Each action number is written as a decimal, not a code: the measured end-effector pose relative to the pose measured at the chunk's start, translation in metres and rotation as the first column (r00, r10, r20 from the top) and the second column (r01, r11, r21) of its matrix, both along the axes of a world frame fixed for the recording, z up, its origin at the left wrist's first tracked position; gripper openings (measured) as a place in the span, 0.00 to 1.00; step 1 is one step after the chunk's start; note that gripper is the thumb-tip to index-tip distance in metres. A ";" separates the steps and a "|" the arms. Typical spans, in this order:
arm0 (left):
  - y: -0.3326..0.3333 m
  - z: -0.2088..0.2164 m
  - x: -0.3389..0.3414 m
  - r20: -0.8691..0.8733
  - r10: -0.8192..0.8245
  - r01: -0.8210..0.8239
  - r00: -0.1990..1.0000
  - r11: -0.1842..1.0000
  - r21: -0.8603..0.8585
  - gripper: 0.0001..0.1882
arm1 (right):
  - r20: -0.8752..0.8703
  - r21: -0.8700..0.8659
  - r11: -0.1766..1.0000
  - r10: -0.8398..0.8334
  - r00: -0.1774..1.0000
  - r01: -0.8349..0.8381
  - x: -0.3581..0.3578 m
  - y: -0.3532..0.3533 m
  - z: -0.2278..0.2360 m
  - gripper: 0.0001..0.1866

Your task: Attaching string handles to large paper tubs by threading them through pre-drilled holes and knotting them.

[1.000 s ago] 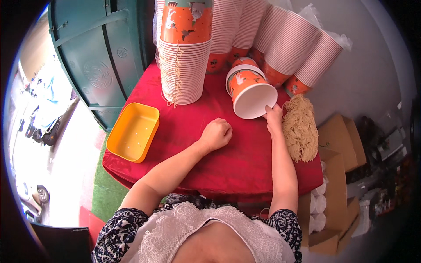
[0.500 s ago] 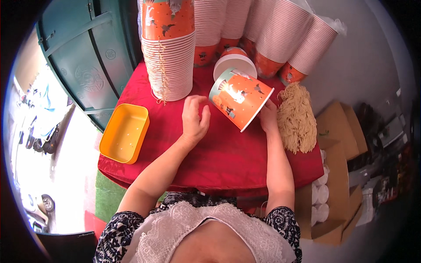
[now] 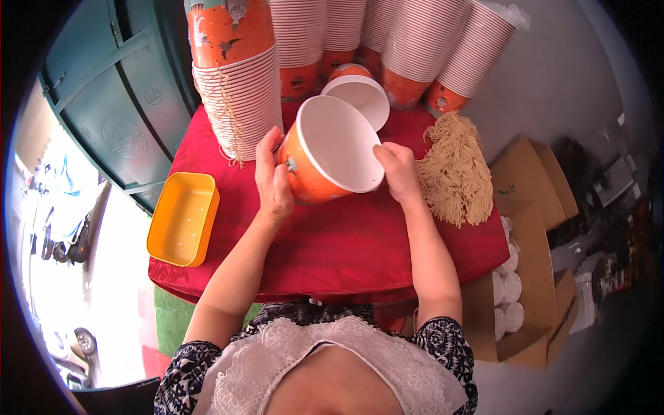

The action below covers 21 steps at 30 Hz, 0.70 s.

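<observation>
An orange paper bucket (image 3: pixel 312 176) with a white inside is tilted above the table, its mouth turned up toward me. My right hand (image 3: pixel 400 169) pinches its rim on the right. Against its left side rests my left hand (image 3: pixel 274 181), the fingers behind the wall and the thumb in front. Behind it a second paper bucket (image 3: pixel 373 104) lies on its side, mouth toward me. A tall stack of nested paper buckets (image 3: pixel 242 104) stands left of my left hand, with thin strings hanging down its front. To the right of my right hand lies a heap of beige strings (image 3: pixel 456 173).
The red cloth (image 3: pixel 339 256) covers the table. At its left edge stands a yellow plastic tray (image 3: pixel 181 221). Several bagged bucket stacks (image 3: pixel 422 55) line the back. An open cardboard box (image 3: pixel 529 277) with white round items is at the lower right, a green door (image 3: pixel 124 117) at the left.
The bucket has moved left and turned, so its open mouth now faces me. My left hand has come onto its side. The right hand now grips the rim. The whole view has shifted slightly.
</observation>
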<state>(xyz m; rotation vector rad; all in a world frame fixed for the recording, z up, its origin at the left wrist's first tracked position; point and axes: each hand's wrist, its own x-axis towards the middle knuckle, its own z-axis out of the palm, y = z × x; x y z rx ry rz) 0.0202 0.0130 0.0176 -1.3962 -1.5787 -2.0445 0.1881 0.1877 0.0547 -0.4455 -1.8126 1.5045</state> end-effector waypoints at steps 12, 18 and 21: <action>0.000 -0.010 -0.023 0.060 0.105 -0.099 0.993 0.990 -0.098 0.27 | 0.218 0.072 0.988 0.117 0.969 -0.136 0.023 -0.031 0.015 0.27; 0.005 -0.013 -0.031 0.354 -0.034 0.030 0.935 0.999 0.017 0.33 | 0.183 0.049 0.995 0.079 0.980 -0.089 0.049 0.008 0.007 0.27; 0.005 -0.012 -0.032 0.401 -0.039 0.028 0.915 0.999 0.032 0.34 | 0.193 0.284 0.931 -0.288 0.938 0.228 0.068 0.051 0.005 0.15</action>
